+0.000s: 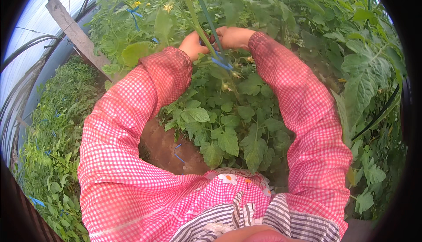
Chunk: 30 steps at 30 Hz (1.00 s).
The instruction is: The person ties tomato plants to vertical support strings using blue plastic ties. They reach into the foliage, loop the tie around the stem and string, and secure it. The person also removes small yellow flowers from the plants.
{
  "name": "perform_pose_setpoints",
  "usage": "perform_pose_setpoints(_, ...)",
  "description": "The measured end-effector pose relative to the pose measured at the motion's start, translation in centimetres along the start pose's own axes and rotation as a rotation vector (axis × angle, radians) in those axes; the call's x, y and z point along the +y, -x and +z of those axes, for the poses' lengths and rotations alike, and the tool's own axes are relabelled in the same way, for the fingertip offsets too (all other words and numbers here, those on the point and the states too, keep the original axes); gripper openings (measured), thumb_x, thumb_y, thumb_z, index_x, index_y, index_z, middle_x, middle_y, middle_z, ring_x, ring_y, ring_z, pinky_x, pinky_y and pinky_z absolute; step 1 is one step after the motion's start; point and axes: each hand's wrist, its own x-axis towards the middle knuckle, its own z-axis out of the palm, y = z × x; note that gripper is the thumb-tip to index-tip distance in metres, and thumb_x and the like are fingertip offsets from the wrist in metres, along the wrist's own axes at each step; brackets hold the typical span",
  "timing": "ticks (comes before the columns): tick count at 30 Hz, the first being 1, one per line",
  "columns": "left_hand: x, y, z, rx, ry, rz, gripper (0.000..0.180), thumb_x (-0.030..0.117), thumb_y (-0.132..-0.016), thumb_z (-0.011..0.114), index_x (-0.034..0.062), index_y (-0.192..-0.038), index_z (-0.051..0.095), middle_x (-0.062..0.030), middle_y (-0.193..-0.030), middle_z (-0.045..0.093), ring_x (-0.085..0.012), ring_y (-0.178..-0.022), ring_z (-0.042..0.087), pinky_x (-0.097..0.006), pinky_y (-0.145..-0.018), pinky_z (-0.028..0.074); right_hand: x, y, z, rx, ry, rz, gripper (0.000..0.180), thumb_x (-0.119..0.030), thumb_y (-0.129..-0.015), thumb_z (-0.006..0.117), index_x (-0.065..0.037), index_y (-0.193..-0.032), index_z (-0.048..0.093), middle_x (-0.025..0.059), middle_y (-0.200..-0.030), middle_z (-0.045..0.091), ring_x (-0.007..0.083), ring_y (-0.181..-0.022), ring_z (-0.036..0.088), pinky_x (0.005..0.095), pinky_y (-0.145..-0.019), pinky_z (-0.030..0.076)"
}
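Observation:
My left hand (193, 45) and my right hand (235, 36) meet at the top middle, both closed around a green plant stem (195, 20) and a blue string (204, 9) that runs up along it. A loose blue end (221, 63) of the string hangs just below my hands. Both arms wear red-and-white checked sleeves. Small yellow flowers (168, 7) sit on the plant to the left of the stem. My fingertips are partly hidden by leaves.
Leafy green plants (228, 127) fill the middle and right. Bare brown soil (165, 147) with a blue string scrap lies below them. A wooden post (74, 33) slants at upper left beside the greenhouse's plastic wall (26, 44). A black hose (380, 112) runs at right.

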Motion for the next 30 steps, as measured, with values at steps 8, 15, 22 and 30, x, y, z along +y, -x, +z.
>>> perform_pose_setpoints(8,1.4,0.5,-0.7,-0.034,0.063,-0.134,0.046,0.018,-0.068,0.076,-0.0023,-0.107,0.063,-0.0191,-0.095,0.066,-0.0266,-0.088,0.065,-0.036,-0.078,0.051,-0.1,0.3,-0.5,-0.034,-0.185,-0.015,0.039,0.005,-0.077,0.062,0.000,-0.115,0.051,0.0101,-0.111,0.062,0.0177,-0.102,0.059,0.0297,-0.091,0.045)
perform_pose_setpoints(15,3.2,1.3,-1.9,-0.143,-0.051,-0.262,0.022,0.012,-0.071,0.072,-0.0020,-0.088,0.068,-0.0111,-0.080,0.067,-0.0190,-0.075,0.062,-0.033,-0.069,0.050,-0.7,1.1,-1.6,0.017,0.177,-0.005,0.041,-0.015,-0.069,0.070,0.000,-0.105,0.059,0.0112,-0.099,0.064,0.0205,-0.094,0.057,0.0312,-0.084,0.043)
perform_pose_setpoints(22,7.1,2.9,-4.2,-0.317,-0.419,-0.239,0.036,0.030,-0.076,0.073,-0.0015,-0.092,0.067,-0.0170,-0.088,0.067,-0.0263,-0.085,0.063,-0.038,-0.076,0.048,-1.6,1.5,-2.7,-0.001,0.183,0.140,0.030,-0.017,-0.072,0.064,-0.006,-0.100,0.059,0.0021,-0.087,0.059,0.0148,-0.083,0.053,0.0288,-0.074,0.043)
perform_pose_setpoints(30,10.9,21.3,-5.1,-0.163,-0.062,0.560,0.036,0.012,-0.080,0.064,0.0000,-0.113,0.054,-0.0153,-0.111,0.059,-0.0304,-0.104,0.058,-0.040,-0.090,0.046,-7.4,6.5,-4.2,0.292,0.194,-0.057,0.024,-0.008,-0.078,0.044,-0.001,-0.094,0.059,0.0081,-0.090,0.065,0.0174,-0.086,0.058,0.0302,-0.080,0.045)
